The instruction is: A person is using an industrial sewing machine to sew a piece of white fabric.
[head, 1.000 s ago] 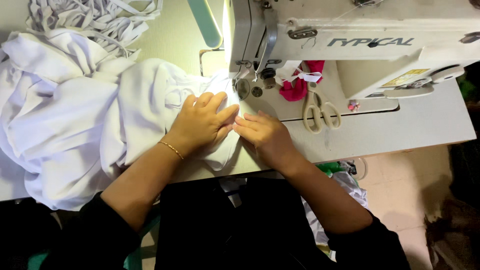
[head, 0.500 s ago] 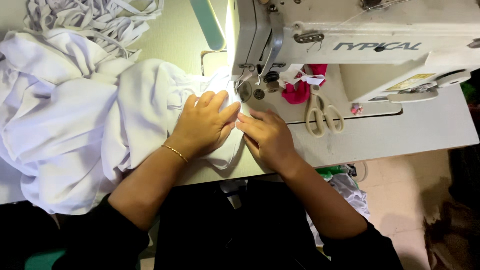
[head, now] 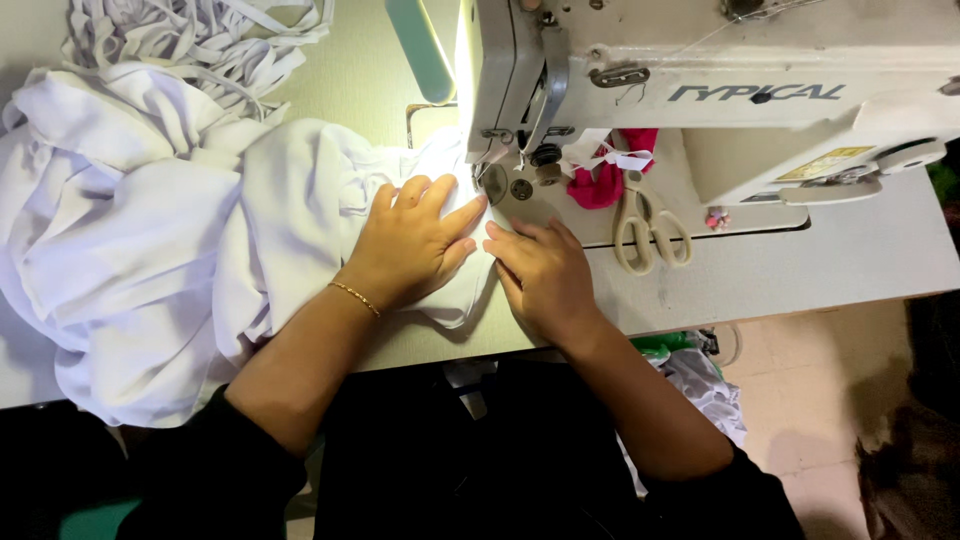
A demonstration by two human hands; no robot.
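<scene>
Both hands are lying flat on the white cloth (head: 300, 220) at the needle end of the sewing machine (head: 700, 90). The left hand (head: 415, 245) is pressing down on the cloth with fingers spread and extended, not clenched and not pinching anything; its fingertips are pointing up and to the right, toward the presser foot (head: 490, 165), and are stopping just short of it. The right hand (head: 545, 275) is resting beside it, fingers straight and close together, angled up and to the left, with the fingertips lying on the cloth's near edge, touching or almost touching the left hand's thumb side. Whether the right thumb is tucking a fold under is hidden. The cloth is bunching in a large heap to the left of the hands, spilling over the table's (head: 800, 270) near edge, and narrowing to a strip that is running under both palms to the foot; so the seam's long axis is lying roughly left to right, and the foot is sitting just beyond the fingertips, up and slightly right. The left hand is the nearer of the two to the foot. A gold bracelet (head: 355, 298) is circling the left wrist. Scissors (head: 645, 225) are lying on the machine bed to the right, near a pink scrap (head: 600, 185), well clear of both hands. White strips (head: 200, 30) are piling at the far left.
</scene>
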